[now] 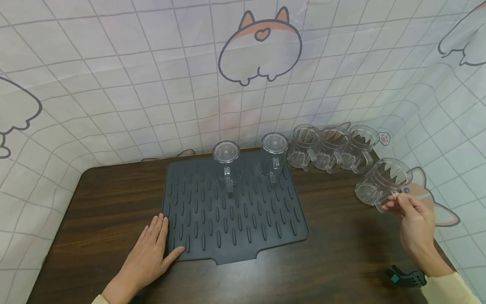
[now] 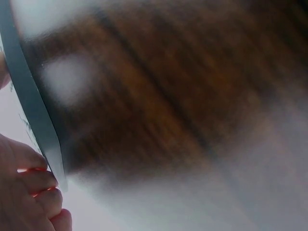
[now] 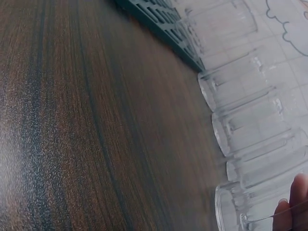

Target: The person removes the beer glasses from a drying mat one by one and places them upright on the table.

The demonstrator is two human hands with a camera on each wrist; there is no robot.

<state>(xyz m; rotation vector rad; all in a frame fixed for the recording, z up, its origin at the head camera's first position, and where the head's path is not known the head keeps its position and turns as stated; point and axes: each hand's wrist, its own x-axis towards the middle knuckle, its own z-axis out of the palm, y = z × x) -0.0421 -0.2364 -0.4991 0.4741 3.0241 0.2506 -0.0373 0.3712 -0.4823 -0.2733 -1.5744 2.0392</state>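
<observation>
Best steer the clear, cylindrical mug (image 1: 385, 175), just beyond the right hand (image 1: 417, 221) pinching its handle (image 1: 379, 207), wide of three clear handled mugs (image 1: 331, 145) farther left, with left hand (image 1: 149, 247) laid flat, empty.

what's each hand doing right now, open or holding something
Left hand: open, touching the dark mat.
Right hand: holding a clear mug.

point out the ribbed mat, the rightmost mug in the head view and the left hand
Ribbed mat (image 1: 237, 217), head view, on the bare middle of its surface
Rightmost mug (image 1: 382, 179), head view, on its clear side wall
Left hand (image 1: 147, 252), head view, on its back
</observation>
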